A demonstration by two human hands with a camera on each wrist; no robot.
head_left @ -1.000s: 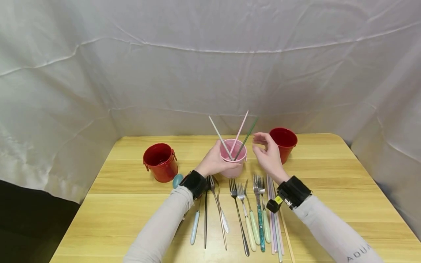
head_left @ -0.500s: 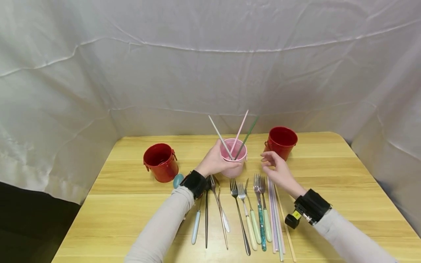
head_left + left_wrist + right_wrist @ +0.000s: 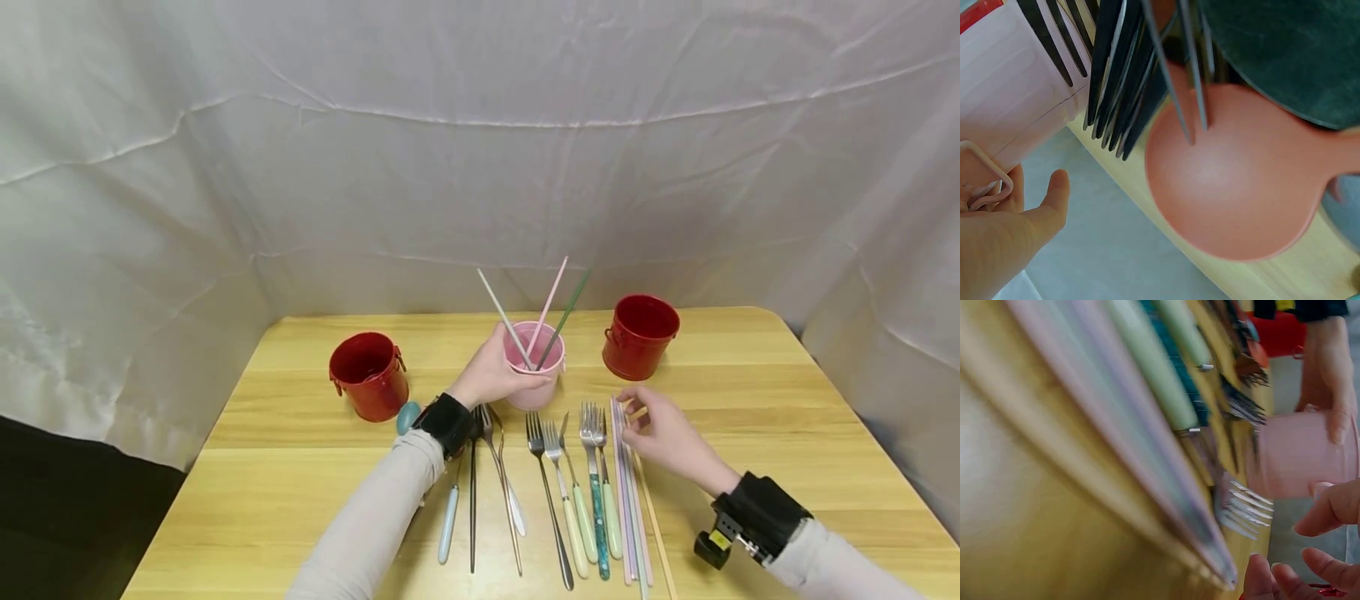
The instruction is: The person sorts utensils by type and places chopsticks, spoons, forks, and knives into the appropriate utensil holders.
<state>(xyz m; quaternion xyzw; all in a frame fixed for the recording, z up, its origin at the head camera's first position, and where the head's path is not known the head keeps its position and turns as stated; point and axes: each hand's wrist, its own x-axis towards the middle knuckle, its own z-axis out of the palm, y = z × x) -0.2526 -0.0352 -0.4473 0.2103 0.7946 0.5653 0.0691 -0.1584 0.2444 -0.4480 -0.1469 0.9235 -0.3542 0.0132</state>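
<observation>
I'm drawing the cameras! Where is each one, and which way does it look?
Head: on the head, facing forward and down at the table; left hand, right hand and sleeves show.
Left wrist: worn there, facing the pink bucket and orange spoon; part of the left hand shows.
Right wrist: worn there, facing sticks and the pink bucket; part of each hand shows.
Head and right wrist share the left hand gripping that bucket.
</observation>
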